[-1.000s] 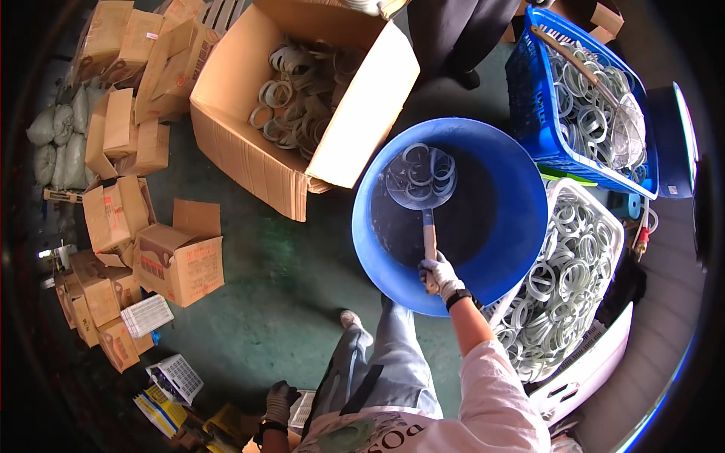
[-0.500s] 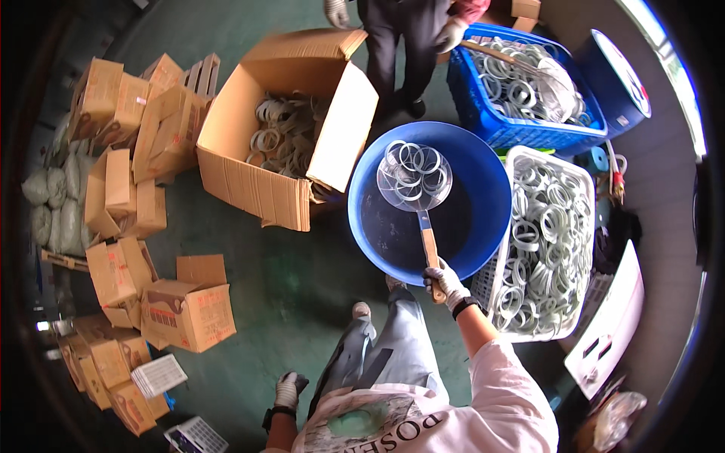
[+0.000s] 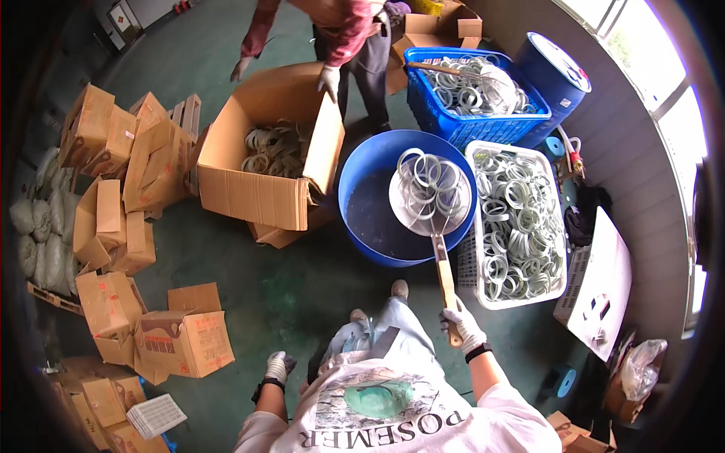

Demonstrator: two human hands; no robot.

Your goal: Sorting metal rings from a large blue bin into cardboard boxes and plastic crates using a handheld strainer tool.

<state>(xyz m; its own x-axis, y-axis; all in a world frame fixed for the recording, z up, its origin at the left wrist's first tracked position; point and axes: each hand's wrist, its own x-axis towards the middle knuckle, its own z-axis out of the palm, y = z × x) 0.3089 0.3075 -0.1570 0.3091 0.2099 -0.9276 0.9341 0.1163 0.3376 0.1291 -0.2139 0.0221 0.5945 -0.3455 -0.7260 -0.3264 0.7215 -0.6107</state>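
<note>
My gloved right hand point(image 3: 464, 326) grips the wooden handle of a long skimmer point(image 3: 443, 273). Several pale rings point(image 3: 427, 172) lie in its round mesh bowl, which is held over the right part of a round blue tub point(image 3: 359, 234). The tub has dark liquid-looking contents. Beside it on the right stands a white plastic basket point(image 3: 468, 260) heaped with similar rings. My left hand point(image 3: 279, 367), also gloved, hangs low at my left side with its fingers curled and nothing visible in them.
A co-worker point(image 3: 355, 34) reaches over a large open carton point(image 3: 249, 200) with rings inside. Behind the tub are a blue crate point(image 3: 430, 124) of rings, with another skimmer point(image 3: 495, 87) on top, and a blue drum point(image 3: 555, 83). Cartons point(image 3: 185, 343) line the left.
The skimmer with rings has shifted right and nearer the white basket. The co-worker has moved left to the large carton and let go of the other skimmer. My left hand has risen slightly.
</note>
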